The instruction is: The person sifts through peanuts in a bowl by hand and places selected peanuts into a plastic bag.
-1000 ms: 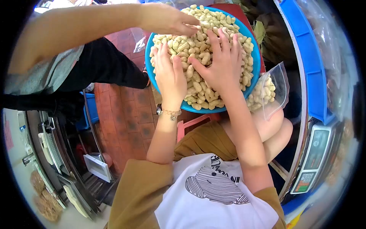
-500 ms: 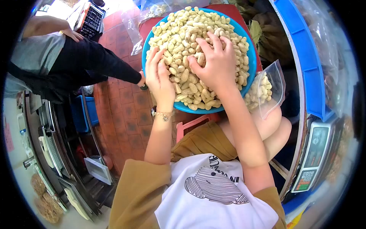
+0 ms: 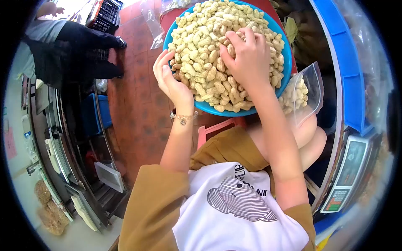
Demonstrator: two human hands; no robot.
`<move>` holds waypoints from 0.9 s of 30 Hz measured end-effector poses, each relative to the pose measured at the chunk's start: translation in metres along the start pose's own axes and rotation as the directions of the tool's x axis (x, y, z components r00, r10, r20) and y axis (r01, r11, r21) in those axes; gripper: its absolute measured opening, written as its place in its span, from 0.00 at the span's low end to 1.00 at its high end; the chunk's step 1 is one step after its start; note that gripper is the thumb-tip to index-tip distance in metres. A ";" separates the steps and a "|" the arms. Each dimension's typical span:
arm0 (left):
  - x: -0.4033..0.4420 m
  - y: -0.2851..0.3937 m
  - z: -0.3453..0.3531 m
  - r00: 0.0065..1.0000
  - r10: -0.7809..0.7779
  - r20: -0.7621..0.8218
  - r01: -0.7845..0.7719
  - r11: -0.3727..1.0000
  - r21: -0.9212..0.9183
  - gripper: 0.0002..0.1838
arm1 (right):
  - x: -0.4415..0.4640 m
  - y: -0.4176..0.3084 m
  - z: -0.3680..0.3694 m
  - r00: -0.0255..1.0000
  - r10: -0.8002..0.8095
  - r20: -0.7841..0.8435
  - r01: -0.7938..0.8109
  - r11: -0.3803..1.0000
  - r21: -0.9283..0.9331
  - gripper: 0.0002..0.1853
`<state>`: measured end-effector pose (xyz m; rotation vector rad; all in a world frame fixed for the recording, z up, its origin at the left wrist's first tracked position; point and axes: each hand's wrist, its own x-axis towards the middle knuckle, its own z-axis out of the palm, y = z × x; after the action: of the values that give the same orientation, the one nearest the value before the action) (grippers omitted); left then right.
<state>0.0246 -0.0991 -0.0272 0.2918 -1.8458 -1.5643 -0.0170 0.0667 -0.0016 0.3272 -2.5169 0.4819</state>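
A round blue basin (image 3: 288,62) is heaped with unshelled peanuts (image 3: 203,39). My right hand (image 3: 251,62) rests on the heap, its fingers curled and the thumb bent in around a few peanuts. At the basin's left side, my left hand (image 3: 173,83) lies along the rim with its fingers stretched out and slightly cupped, touching the edge of the heap. Nothing shows in its grasp. A clear zip bag (image 3: 313,90) with more peanuts in it lies right of the basin, by my knee.
A red stool (image 3: 202,136) stands below the basin. Along the right run a blue tray (image 3: 354,98) and a digital scale (image 3: 346,167). Another person in dark trousers (image 3: 81,50) is at upper left, near a black crate (image 3: 108,14). Metal racks and a blue bin (image 3: 89,113) line the left.
My right hand's spread fingers have drawn in over the peanuts. My left hand has shifted outward onto the rim. The other person has moved farther from the basin.
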 end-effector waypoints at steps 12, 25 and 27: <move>0.003 -0.009 0.000 0.999 -0.042 -0.026 0.039 0.996 -0.085 0.21 | -0.003 0.000 0.002 0.999 0.003 -0.047 -0.002 1.000 0.024 0.11; 0.007 -0.014 0.010 0.962 0.123 0.243 -0.186 0.947 0.260 0.14 | 0.014 0.009 0.011 0.996 -0.077 -0.054 0.080 0.996 0.047 0.07; 0.007 -0.013 0.012 0.951 0.152 0.271 -0.244 0.905 0.349 0.14 | 0.018 0.008 0.009 0.997 -0.060 -0.042 0.063 0.995 0.079 0.08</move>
<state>0.0092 -0.0971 -0.0372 0.0820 -2.2885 -1.1339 -0.0385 0.0681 -0.0008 0.4204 -2.4462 0.5610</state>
